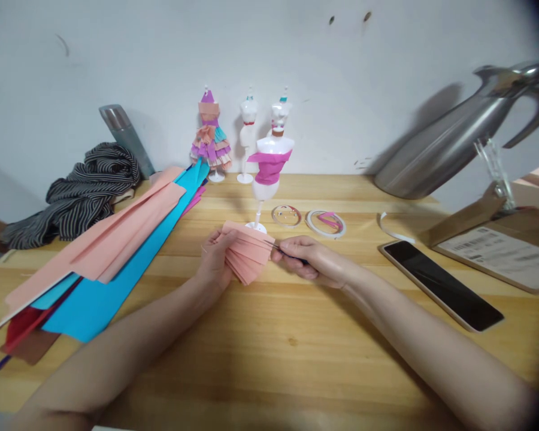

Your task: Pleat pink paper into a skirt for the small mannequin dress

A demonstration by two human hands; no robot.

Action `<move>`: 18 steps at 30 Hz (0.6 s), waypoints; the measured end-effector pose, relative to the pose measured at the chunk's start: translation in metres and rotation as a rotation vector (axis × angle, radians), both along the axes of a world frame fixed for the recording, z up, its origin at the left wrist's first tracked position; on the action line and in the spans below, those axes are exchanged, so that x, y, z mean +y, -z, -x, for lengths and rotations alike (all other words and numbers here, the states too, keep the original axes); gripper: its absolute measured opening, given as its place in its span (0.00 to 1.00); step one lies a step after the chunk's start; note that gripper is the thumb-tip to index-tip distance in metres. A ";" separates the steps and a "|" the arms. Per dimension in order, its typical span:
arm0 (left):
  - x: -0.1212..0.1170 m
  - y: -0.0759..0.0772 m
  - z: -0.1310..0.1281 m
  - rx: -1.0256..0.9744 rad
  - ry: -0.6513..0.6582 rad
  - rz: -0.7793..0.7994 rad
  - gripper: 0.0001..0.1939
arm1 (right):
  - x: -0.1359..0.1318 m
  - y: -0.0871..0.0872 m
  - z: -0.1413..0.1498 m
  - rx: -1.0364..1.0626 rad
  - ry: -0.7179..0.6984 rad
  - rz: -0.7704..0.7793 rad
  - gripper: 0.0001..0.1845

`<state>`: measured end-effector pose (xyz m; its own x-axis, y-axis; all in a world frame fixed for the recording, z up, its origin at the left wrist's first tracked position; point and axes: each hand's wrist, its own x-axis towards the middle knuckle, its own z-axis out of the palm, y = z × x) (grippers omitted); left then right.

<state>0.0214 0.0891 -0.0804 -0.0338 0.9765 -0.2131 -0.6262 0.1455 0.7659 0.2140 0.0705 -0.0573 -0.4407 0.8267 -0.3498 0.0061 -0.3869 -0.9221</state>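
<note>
From here I can see a white label (498, 254) with a barcode and printed lines on the cardboard box (527, 230) at the right, but its print is too blurred to read.

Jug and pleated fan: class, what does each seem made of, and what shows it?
Jug: probably stainless steel, satin finish, from its grey metallic sheen. Pleated fan: likely matt crepe paper, from its dull pink surface and thin folds; fabric is possible.
</note>
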 end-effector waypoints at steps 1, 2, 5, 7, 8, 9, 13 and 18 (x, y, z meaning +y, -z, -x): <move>0.000 0.000 0.000 0.003 0.003 -0.001 0.18 | 0.000 0.000 0.000 0.000 -0.001 -0.004 0.19; -0.001 0.000 0.000 0.007 0.006 -0.002 0.18 | 0.000 0.000 0.000 -0.003 -0.002 -0.009 0.19; -0.001 0.000 0.000 0.019 0.012 -0.009 0.18 | 0.000 -0.001 0.000 -0.010 -0.003 -0.024 0.19; -0.001 0.000 0.001 0.022 0.012 -0.008 0.18 | 0.000 -0.001 0.000 -0.010 -0.010 -0.032 0.19; -0.001 0.000 0.001 0.023 0.011 -0.007 0.18 | 0.000 0.000 0.000 -0.008 -0.012 -0.033 0.19; -0.001 0.000 0.001 0.024 0.011 -0.005 0.18 | 0.000 0.000 0.000 -0.006 -0.013 -0.034 0.18; -0.001 -0.001 0.000 0.013 0.009 -0.005 0.18 | 0.000 0.001 0.000 -0.008 -0.008 -0.045 0.18; -0.001 -0.001 0.000 0.007 0.010 0.009 0.17 | 0.000 0.001 -0.001 -0.002 -0.010 -0.044 0.17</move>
